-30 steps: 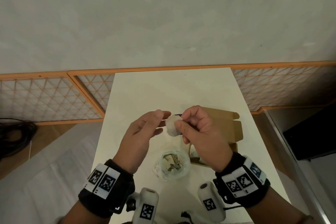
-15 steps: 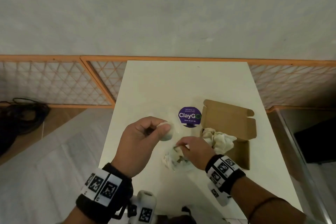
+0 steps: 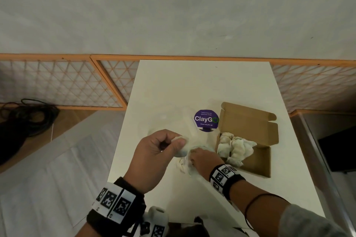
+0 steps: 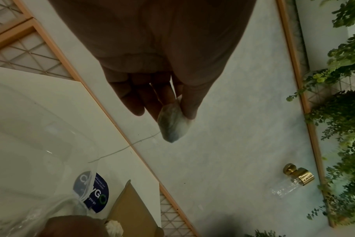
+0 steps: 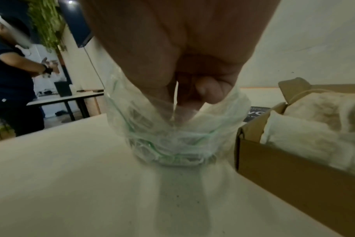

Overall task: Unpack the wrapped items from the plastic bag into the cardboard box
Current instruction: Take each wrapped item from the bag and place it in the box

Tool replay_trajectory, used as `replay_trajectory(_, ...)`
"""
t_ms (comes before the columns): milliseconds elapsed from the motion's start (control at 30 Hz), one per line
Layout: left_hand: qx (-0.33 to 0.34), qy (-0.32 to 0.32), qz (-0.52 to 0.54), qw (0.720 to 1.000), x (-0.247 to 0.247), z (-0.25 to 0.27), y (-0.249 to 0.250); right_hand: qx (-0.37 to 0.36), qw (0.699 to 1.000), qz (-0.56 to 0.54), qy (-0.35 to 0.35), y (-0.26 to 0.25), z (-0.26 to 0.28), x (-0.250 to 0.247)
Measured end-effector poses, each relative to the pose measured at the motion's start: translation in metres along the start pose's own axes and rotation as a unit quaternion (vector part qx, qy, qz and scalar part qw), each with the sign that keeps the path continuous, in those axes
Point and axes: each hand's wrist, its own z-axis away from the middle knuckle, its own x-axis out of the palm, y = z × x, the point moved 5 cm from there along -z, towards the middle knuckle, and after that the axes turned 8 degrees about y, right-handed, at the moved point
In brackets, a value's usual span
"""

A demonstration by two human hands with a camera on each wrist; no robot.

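Mid-task: cardboard box point(image 3: 248, 140), right of centre, already holds several wrapped items point(image 3: 234, 147). Left hand point(image 3: 154, 158) pinches one small wrapped item point(image 4: 173, 123) at centre frame, not boxed yet. Right hand point(image 3: 202, 159) fingers curled inside the plastic bag point(image 5: 172, 136), gripping its film; contents unclear.

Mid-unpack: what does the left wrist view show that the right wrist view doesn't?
Only left wrist: the left hand pinching a small wrapped item, and a brass wall lamp.
Only right wrist: the right hand reaching into the plastic bag, and a bystander.
Both: the cardboard box with wrapped items, the purple sticker, the table.
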Motion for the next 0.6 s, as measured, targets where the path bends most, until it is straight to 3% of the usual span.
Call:
replay_trajectory(167, -0.002, -0.004, -0.02, 1.0, 0.004, -0.005, -0.002, 0.026, 0.999, -0.019, 0.027, 0.011, 0.01, -0.014)
replay_trajectory(300, -0.007, -0.01, -0.032, 0.999, 0.008, -0.007, -0.006, -0.01, 1.0, -0.029, 0.003, 0.012, 0.01, -0.002)
replay_trajectory(467, -0.011, -0.019, -0.04, 0.999, 0.012, -0.002, -0.011, -0.031, 0.999, 0.042, 0.008, 0.009, 0.005, 0.011)
replay_trajectory(600, -0.012, -0.015, -0.044, 0.999, 0.01, 0.001, -0.011, -0.006, 1.0, -0.002, 0.02, 0.01, 0.001, 0.004)
